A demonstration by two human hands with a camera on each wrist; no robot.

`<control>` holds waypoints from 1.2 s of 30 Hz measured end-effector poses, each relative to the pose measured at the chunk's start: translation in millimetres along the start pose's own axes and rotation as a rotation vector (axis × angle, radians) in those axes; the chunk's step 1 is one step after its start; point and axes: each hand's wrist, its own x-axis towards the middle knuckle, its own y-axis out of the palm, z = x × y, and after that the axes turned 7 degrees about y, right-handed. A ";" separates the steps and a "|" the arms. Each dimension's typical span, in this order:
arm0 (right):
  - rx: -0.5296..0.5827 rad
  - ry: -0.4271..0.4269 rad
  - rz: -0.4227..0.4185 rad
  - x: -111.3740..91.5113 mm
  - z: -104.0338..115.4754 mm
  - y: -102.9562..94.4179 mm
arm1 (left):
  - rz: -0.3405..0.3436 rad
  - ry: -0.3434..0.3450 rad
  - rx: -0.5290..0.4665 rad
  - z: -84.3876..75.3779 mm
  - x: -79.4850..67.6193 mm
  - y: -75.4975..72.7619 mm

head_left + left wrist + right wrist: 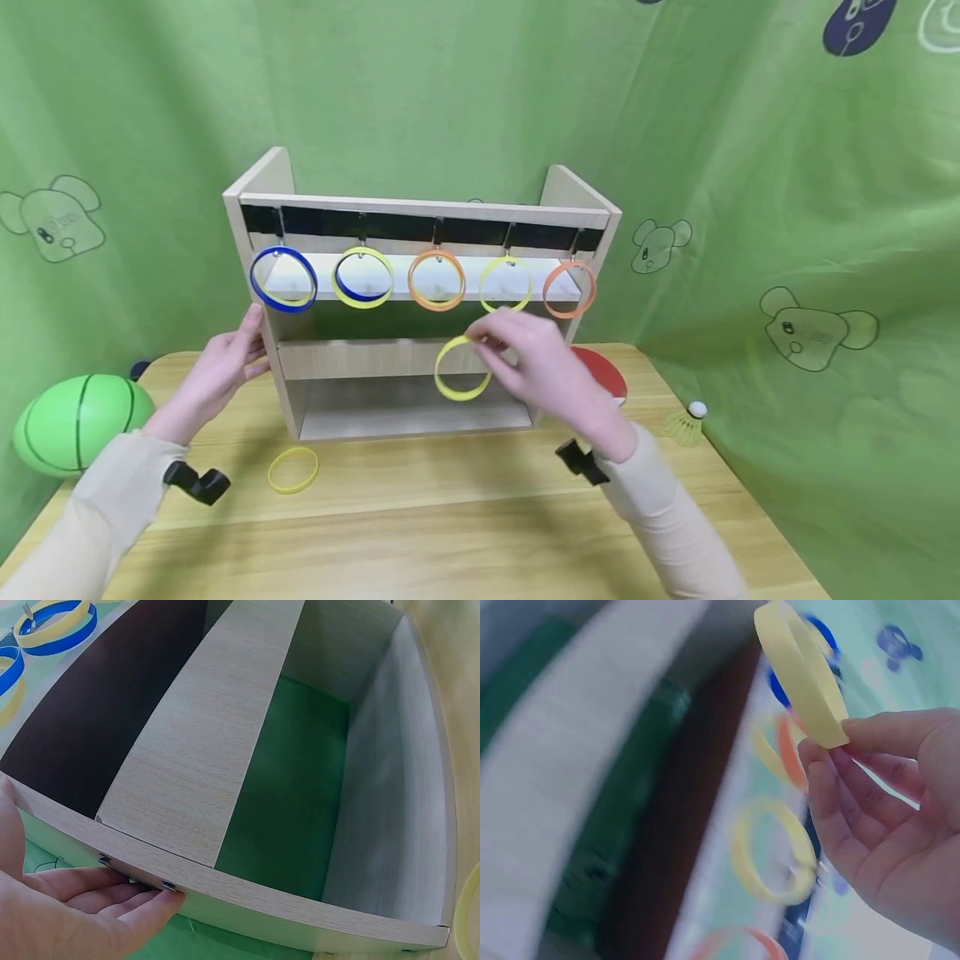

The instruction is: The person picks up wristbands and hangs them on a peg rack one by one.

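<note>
My right hand (pixel 532 358) pinches a yellow ring (pixel 459 396) between thumb and fingertips, in front of the wooden rack (pixel 375 360). In the right wrist view this ring (pixel 799 675) stands tilted up from the fingertips. My left hand (pixel 225 362) rests against the rack's left side panel, its fingers on the outer face and the thumb at the front edge. Several hooks along the rack's black strip (pixel 322 223) carry rings: a blue ring (pixel 288 308) with yellow behind it, a yellow ring (pixel 362 304) with blue, an orange ring (pixel 437 308) with yellow, a yellow ring (pixel 483 279), and an orange ring (pixel 570 315).
Another yellow ring (pixel 293 490) lies on the wooden table (pixel 420 517) before the rack's left end. A green ball (pixel 82 425) sits at the left edge. To the right are a red paddle (pixel 602 373), partly behind the rack, and a shuttlecock (pixel 685 425). Green curtains (pixel 450 100) surround the table.
</note>
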 end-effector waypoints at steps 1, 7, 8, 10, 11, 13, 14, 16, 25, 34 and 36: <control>-0.011 -0.002 -0.023 3.5 -0.6 -7.7 | 0.001 0.001 0.002 -0.3 -0.2 -0.2; -0.094 0.008 -0.087 25.0 -13.7 -42.6 | -0.001 -0.008 -0.019 2.8 0.1 0.4; -0.106 0.018 -0.089 28.7 -16.8 -46.6 | -0.002 -0.010 -0.026 3.6 0.2 0.7; -0.126 0.050 -0.092 34.9 -23.0 -52.4 | -0.004 -0.013 -0.032 4.8 0.3 0.9; -0.134 0.065 -0.090 37.8 -26.2 -54.4 | -0.006 -0.012 -0.033 5.2 0.3 0.9; -0.152 0.095 -0.079 42.7 -31.8 -57.1 | -0.006 -0.012 -0.035 5.9 0.6 0.9; -0.157 0.108 -0.070 44.4 -34.3 -57.7 | -0.006 -0.011 -0.035 6.2 0.8 0.8; -0.163 0.127 -0.043 46.8 -38.9 -57.8 | -0.003 -0.011 -0.031 6.7 1.1 0.8; -0.189 0.182 0.038 47.8 -46.4 -54.7 | -0.006 -0.016 -0.033 7.8 1.7 0.4; -0.166 0.172 -0.076 37.7 -35.1 -61.8 | -0.008 -0.005 -0.010 3.6 1.9 -0.2; -0.153 0.130 -0.106 33.3 -28.7 -60.3 | -0.012 -0.005 -0.008 2.2 2.4 -0.6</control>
